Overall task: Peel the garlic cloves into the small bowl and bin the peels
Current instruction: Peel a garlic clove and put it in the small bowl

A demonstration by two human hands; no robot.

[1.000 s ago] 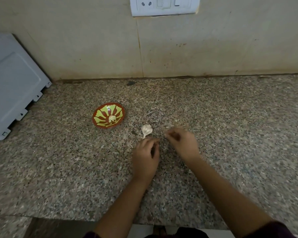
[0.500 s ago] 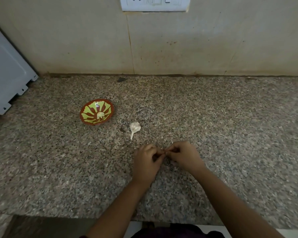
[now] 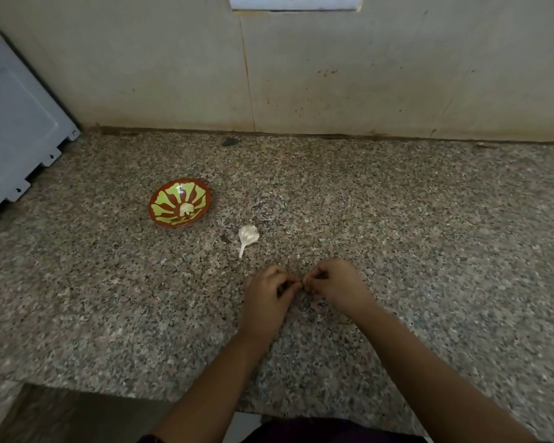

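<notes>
A small bowl (image 3: pixel 160 215) sits on the speckled stone counter (image 3: pixel 413 238). It is red-brown with yellow-green petal shapes inside. One peeled garlic clove (image 3: pixel 186 208) lies in the middle of the bowl.

Just to the right of the bowl, and a little nearer to the person, lies a white garlic bulb (image 3: pixel 248 235). It rests on the counter and does not touch the bowl. Its thin stem points toward the person.

The two hands are further to the right of the bowl than the bulb, and nearer to the person. The left hand (image 3: pixel 266 297) is the one closer to the bowl. The right hand (image 3: pixel 338 282) is on its far side. Both hands are low over the counter, and their fingertips meet. The fingers of each hand are curled in tight, pinching a tiny bit (image 3: pixel 302 282) between them. The fingers hide most of it, so I cannot tell what it is.

Behind the bowl, a beige wall (image 3: pixel 381 78) stands at the back of the counter. A white switch plate (image 3: pixel 296 2) is high up on it. Far to the left of the bowl stands a big grey-blue box (image 3: pixel 16 123). A small dark spot (image 3: pixel 229 141) lies on the counter behind the bowl, near the wall.
</notes>
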